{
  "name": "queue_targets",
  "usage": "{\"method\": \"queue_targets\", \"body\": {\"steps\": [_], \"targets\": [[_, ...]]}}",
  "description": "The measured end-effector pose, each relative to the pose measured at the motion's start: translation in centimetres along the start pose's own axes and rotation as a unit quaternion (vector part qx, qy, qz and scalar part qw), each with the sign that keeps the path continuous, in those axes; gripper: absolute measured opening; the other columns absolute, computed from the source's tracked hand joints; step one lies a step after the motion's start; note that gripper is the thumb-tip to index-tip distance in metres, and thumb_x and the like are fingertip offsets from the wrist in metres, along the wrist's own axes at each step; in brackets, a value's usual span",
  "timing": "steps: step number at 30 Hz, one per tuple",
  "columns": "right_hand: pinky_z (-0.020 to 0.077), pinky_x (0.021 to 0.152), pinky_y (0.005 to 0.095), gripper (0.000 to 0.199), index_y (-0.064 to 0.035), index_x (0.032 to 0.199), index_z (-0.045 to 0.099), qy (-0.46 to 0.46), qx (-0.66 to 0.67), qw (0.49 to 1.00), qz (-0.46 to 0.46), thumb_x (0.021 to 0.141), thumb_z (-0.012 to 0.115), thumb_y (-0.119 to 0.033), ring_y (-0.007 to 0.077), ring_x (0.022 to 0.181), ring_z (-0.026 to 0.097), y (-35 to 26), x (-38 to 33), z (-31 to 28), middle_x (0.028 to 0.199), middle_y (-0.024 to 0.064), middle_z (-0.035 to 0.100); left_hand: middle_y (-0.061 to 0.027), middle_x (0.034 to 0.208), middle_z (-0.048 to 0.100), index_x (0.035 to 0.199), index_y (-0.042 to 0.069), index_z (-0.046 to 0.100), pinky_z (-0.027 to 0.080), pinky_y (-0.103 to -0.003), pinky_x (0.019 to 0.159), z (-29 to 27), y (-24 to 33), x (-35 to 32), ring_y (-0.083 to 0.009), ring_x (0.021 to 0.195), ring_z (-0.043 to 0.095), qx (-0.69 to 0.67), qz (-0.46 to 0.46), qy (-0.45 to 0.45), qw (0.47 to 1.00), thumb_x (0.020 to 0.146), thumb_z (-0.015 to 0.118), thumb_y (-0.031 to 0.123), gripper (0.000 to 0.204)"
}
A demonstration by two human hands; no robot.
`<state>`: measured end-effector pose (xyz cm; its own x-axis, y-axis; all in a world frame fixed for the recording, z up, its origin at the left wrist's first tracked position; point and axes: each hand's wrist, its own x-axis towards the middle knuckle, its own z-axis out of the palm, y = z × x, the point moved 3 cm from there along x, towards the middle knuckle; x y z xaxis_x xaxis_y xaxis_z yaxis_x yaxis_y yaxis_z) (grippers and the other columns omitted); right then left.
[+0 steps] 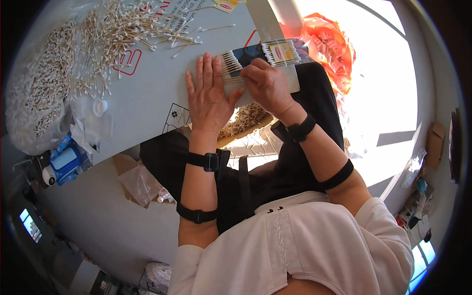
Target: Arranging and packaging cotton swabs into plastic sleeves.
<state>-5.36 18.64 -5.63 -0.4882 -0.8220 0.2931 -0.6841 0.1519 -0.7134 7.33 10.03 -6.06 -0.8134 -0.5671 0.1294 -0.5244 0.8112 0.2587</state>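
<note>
My left hand lies flat on the grey board tabletop, its fingers stretched out. Right beside its fingertips is a short row of cotton swabs lined up side by side. My right hand is closed, fingers curled in a pinch at the near edge of a dark strip; what it grips, if anything, is hidden. Beyond that hand, at the strip's right end, lies a flat pack of cotton swabs with a yellow label.
Loose cotton swabs spread over the far left, beside a clear bag of swabs. A white cap sits near the left edge. Below the table is a box of swabs. An orange bag of small packs stands right.
</note>
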Motion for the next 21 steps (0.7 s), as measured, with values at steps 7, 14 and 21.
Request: {"method": "queue_targets", "body": {"steps": [7,14,21], "targets": [[0.0487,0.057,0.0409,0.003,-0.0100,0.083,0.065,0.031,0.014,0.999,-0.001,0.080,0.064,-0.011,0.0321,0.067,0.060,-0.1,0.8,-0.2,0.074,0.0080,0.055,-0.0159,0.153,0.027,0.146,0.004,0.028,0.015,-0.053,0.115,-0.1,0.1,0.0,-0.0294,0.144,0.021,0.000,-0.004,-0.003,1.000,0.084,0.060,0.052,0.085],[0.0487,0.057,0.0406,0.002,-0.0105,0.082,0.065,-0.001,-0.015,1.000,-0.003,0.080,0.064,-0.011,0.0315,0.067,0.061,-0.1,0.7,0.0,0.074,0.0078,0.055,-0.0144,0.154,0.026,0.148,0.007,0.025,0.013,-0.052,0.115,0.1,-0.1,0.0,-0.0302,0.144,0.020,0.004,-0.005,-0.008,1.000,0.088,0.051,0.057,0.083],[0.0497,0.061,0.0416,0.006,-0.0103,0.086,0.066,0.011,0.008,1.000,0.028,0.080,0.064,-0.011,0.0326,0.070,0.062,-0.4,1.5,-0.2,0.078,0.0087,0.057,-0.0165,0.153,0.028,0.146,0.004,0.029,0.015,-0.053,0.115,0.0,0.0,0.0,-0.0299,0.144,0.023,-0.009,-0.005,-0.001,1.000,0.083,0.062,0.050,0.085]]}}
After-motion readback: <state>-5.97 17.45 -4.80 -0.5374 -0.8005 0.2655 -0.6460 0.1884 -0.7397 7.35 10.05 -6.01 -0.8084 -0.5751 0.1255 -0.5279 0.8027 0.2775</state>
